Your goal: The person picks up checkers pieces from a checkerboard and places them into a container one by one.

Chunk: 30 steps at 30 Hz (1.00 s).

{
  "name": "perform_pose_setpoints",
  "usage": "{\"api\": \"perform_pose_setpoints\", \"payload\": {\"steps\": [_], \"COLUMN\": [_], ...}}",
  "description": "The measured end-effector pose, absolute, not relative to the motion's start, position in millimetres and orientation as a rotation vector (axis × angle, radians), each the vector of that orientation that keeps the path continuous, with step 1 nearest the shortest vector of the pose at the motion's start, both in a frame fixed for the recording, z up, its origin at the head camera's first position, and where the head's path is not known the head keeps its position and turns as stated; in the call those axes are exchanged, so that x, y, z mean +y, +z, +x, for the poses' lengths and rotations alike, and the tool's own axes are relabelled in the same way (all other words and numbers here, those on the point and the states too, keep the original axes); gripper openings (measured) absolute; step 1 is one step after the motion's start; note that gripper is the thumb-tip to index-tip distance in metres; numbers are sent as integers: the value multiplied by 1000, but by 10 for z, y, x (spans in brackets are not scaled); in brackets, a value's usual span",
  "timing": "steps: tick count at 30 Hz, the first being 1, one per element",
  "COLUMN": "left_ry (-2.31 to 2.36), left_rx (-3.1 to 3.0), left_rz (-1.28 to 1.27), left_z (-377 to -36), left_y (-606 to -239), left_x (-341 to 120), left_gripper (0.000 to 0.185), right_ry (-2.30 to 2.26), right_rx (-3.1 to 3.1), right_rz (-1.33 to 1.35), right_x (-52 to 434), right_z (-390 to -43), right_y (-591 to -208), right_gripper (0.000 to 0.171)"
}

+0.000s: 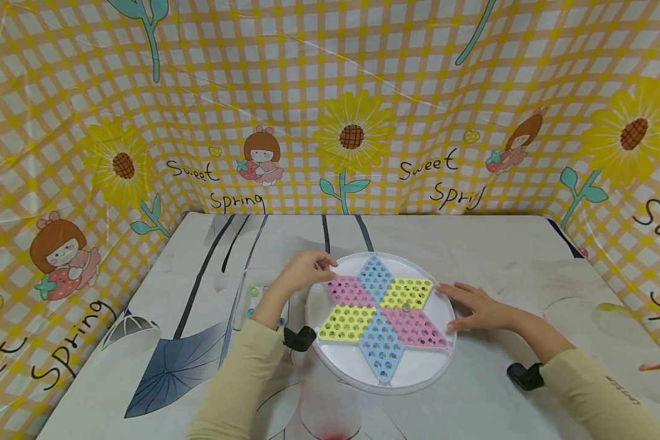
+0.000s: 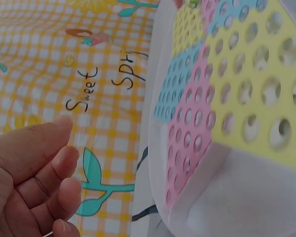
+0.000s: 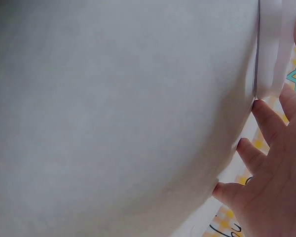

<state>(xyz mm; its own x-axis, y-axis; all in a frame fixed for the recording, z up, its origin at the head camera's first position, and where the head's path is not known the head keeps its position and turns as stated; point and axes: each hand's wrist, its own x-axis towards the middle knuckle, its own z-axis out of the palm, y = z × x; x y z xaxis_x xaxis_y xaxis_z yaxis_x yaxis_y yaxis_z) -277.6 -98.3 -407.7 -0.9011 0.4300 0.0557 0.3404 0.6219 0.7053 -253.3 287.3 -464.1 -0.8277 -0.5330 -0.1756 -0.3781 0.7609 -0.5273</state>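
Observation:
A round white Chinese checkers board [image 1: 334,360] with a pink, yellow and blue star of holes sits on the table. One greenish marble [image 1: 406,307] rests where a yellow section meets a pink one, right of the star's middle. Beside the upper left rim is my left hand [image 1: 307,269], its fingers loosely bent; no object shows between them in the left wrist view. My right hand [image 1: 481,310] lies spread at the right rim. In the right wrist view, several of its fingertips [image 3: 260,106] touch the white tabletop close by the board's side wall [image 3: 274,49].
A clear tray [image 1: 241,305] with marbles stands left of the board, partly behind my left forearm. The printed white tabletop [image 1: 489,250] extends around the board. Yellow checked cloth [image 1: 308,55] hangs along the back and sides.

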Motion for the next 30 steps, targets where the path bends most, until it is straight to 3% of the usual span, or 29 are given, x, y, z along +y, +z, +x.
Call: {"api": "perform_pose_setpoints", "payload": {"steps": [30], "left_ry": [946], "left_rx": [2573], "left_rz": [828], "left_z": [-2643], "left_y": [-4321], "left_x": [-28], "left_gripper": [27], "right_ry": [-701], "right_rx": [2640], "right_rz": [-700], "right_x": [2872], "right_z": [-2538], "right_y": [-4644], "right_gripper": [83]}}
